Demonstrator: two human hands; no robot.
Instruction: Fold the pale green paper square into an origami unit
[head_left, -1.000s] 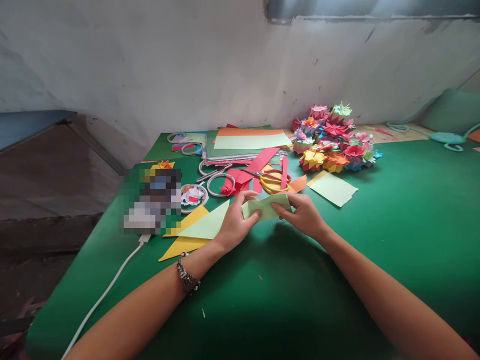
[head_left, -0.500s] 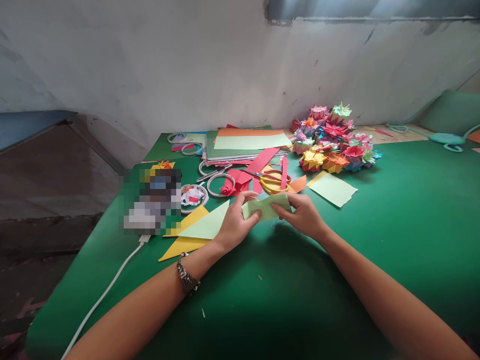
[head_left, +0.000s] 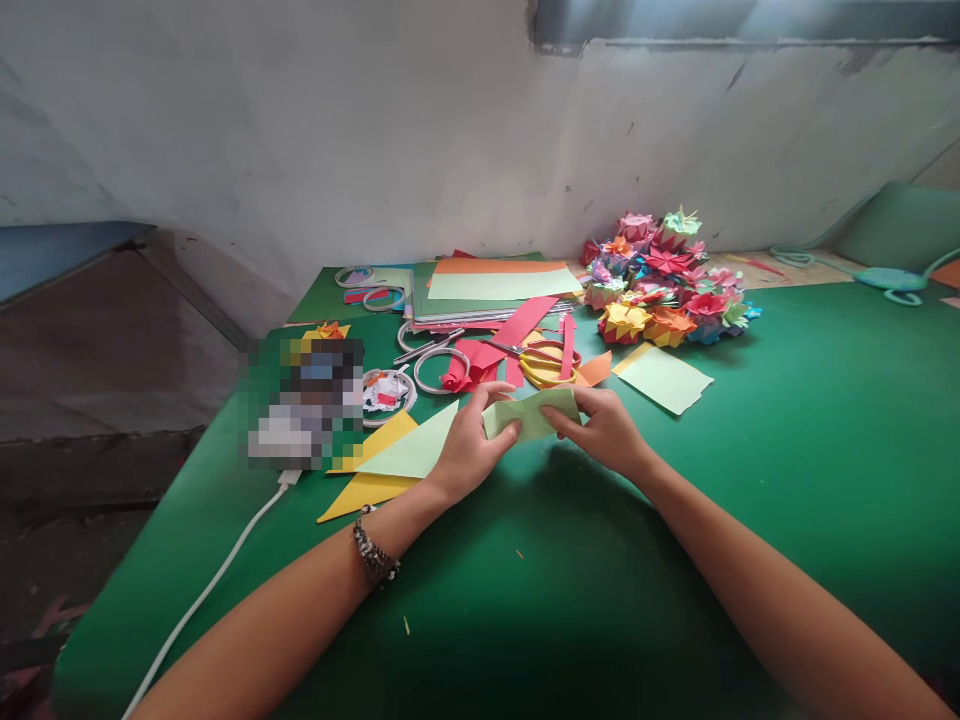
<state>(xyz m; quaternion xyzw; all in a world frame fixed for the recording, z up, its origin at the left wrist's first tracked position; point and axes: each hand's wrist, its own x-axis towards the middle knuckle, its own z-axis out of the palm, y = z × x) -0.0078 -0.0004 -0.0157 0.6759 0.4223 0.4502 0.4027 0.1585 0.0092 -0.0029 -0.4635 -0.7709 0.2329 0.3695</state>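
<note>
A light green folded paper (head_left: 531, 414) is held up over the green table by both hands. My left hand (head_left: 476, 440) grips its left end, thumb on the near face. At its right end my right hand (head_left: 598, 425) pinches the paper, thumb in front. Light green paper triangles (head_left: 412, 445) and yellow ones (head_left: 375, 492) lie beside my left wrist. Just beyond the hands are scissors with yellow and red handles (head_left: 551, 365) and red paper strips (head_left: 525, 325). Light green square sheets (head_left: 664, 378) rest right of my right hand.
Colourful paper flowers (head_left: 667, 275) are heaped at the back right. Stacked paper sheets (head_left: 499, 283) lie at the back. Tape rings (head_left: 442, 370) sit left of the scissors. A white cable (head_left: 217, 580) runs from a blurred object (head_left: 304, 405) at the left. The wall (head_left: 450, 130) rises behind.
</note>
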